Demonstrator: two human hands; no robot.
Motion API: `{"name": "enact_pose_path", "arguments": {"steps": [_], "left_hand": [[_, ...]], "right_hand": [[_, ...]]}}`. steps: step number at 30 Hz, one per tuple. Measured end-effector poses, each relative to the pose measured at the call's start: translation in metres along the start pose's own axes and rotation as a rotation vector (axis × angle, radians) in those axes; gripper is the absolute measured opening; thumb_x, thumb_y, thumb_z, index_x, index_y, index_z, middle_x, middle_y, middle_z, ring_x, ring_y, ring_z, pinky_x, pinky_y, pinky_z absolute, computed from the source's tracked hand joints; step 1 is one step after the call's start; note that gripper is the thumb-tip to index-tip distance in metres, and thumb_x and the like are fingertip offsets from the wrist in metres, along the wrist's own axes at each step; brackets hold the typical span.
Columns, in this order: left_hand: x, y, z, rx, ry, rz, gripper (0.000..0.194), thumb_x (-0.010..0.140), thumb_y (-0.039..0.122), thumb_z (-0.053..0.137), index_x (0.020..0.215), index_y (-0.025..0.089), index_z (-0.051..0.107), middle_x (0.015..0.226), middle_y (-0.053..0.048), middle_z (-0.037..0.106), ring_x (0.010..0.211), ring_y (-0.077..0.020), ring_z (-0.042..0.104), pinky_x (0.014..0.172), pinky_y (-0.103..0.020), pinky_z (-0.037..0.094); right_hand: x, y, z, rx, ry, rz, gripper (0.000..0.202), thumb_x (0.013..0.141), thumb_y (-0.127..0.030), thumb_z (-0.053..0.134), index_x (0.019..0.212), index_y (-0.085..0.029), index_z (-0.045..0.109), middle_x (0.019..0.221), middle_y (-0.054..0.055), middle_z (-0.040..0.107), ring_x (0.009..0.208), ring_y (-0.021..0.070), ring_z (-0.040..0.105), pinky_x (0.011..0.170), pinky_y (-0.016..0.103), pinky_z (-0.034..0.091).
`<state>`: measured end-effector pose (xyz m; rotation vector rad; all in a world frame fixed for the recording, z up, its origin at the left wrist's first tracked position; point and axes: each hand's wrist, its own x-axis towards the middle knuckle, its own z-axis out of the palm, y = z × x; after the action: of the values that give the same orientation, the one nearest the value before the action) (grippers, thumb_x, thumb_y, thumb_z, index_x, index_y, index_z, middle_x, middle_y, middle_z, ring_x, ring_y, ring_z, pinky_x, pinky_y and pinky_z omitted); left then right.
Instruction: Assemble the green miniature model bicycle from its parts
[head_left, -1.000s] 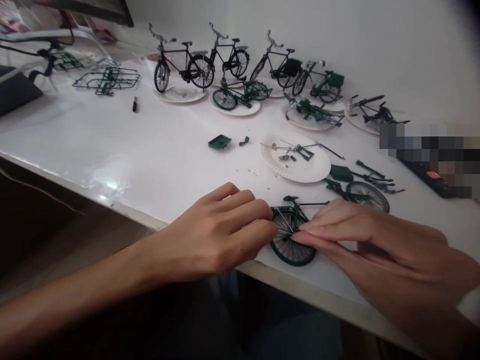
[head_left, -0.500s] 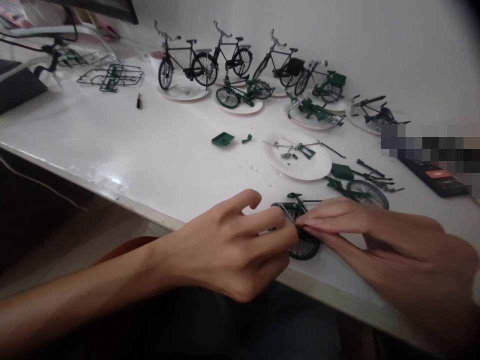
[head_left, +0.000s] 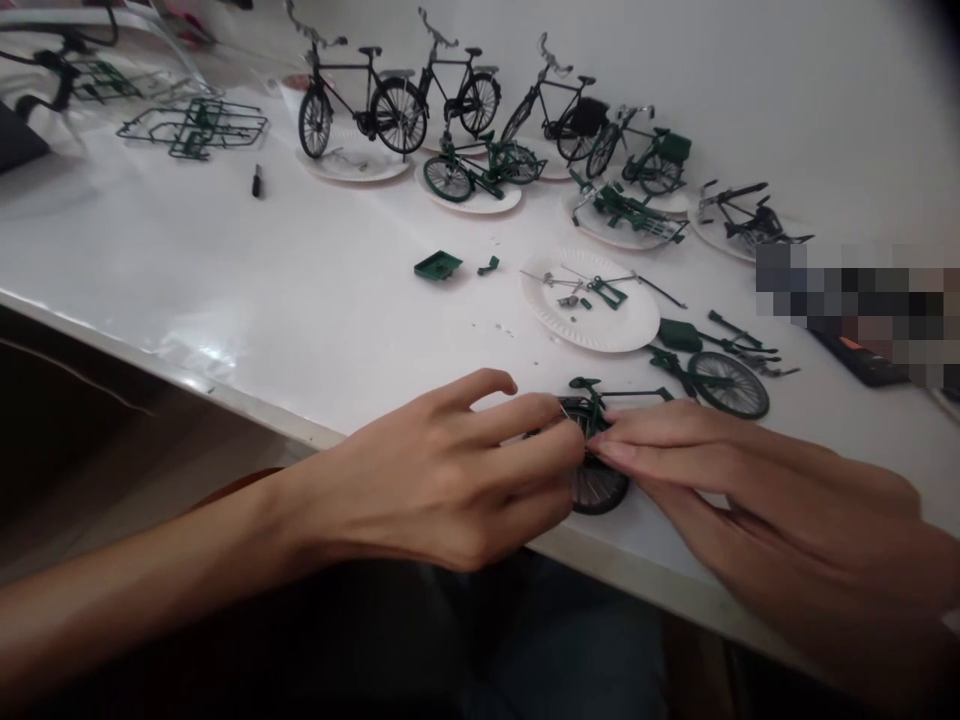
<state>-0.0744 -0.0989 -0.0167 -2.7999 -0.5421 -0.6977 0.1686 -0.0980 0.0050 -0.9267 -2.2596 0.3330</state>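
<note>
Model bicycle [head_left: 604, 485], green and black, is upright at the front edge of the desk [head_left: 262, 300], between both hands. Step in hand looks like close work at the wheel's middle. Right hand [head_left: 739, 480]: thumb and forefinger pinched narrow on the bike there; exact part hidden. Left hand [head_left: 457, 475]: forefinger curled clear, other fingers bent over the wheel; can't tell if they grip anything. Next move calls, I'd judge, for a steady frame and light fingertip pressure.

In the way: left hand covers part of the wheel, and the front edge is close, so a small part could drop off. Loose green wheel assembly [head_left: 727, 385] crowds the right hand's far side. Beyond: paper plate [head_left: 637, 325] of small parts, green tray [head_left: 437, 265]. Finished-looking black bike [head_left: 367, 100] at the back edge.
</note>
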Motion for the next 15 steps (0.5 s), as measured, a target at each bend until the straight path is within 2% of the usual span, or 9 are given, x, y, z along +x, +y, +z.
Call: {"name": "enact_pose_path", "arguments": {"steps": [5, 11, 15], "left_hand": [[-0.0003, 0.0004, -0.0004, -0.002, 0.000, -0.010, 0.012, 0.098, 0.016, 0.054, 0.096, 0.012, 0.065, 0.112, -0.014, 0.070, 0.108, -0.0300, 0.066, 0.089, -0.045, 0.055], [0.0018, 0.0027, -0.0010, -0.009, -0.006, -0.001, 0.016, 0.100, 0.015, 0.050, 0.095, 0.014, 0.065, 0.118, -0.012, 0.069, 0.110, -0.0285, 0.065, 0.090, -0.044, 0.054], [0.0026, 0.0034, -0.0012, -0.027, -0.004, -0.027, 0.016, 0.100, 0.014, 0.050, 0.094, 0.012, 0.065, 0.118, -0.014, 0.069, 0.111, -0.0293, 0.065, 0.090, -0.044, 0.054]], "right_hand": [[0.0037, 0.0032, 0.0010, -0.059, 0.039, -0.100, 0.019, 0.088, -0.010, 0.069, 0.095, -0.027, 0.074, 0.089, -0.002, 0.077, 0.088, 0.0191, 0.074, 0.084, 0.033, 0.061], [0.0027, 0.0022, 0.0049, -0.079, 0.096, -0.035, 0.014, 0.087, -0.014, 0.072, 0.085, -0.027, 0.071, 0.085, -0.005, 0.076, 0.090, 0.0165, 0.074, 0.095, 0.031, 0.057], [0.0014, 0.0023, 0.0099, -0.096, 0.137, -0.049, 0.018, 0.086, -0.009, 0.071, 0.088, -0.027, 0.071, 0.086, -0.004, 0.076, 0.089, 0.0173, 0.073, 0.092, 0.033, 0.058]]}}
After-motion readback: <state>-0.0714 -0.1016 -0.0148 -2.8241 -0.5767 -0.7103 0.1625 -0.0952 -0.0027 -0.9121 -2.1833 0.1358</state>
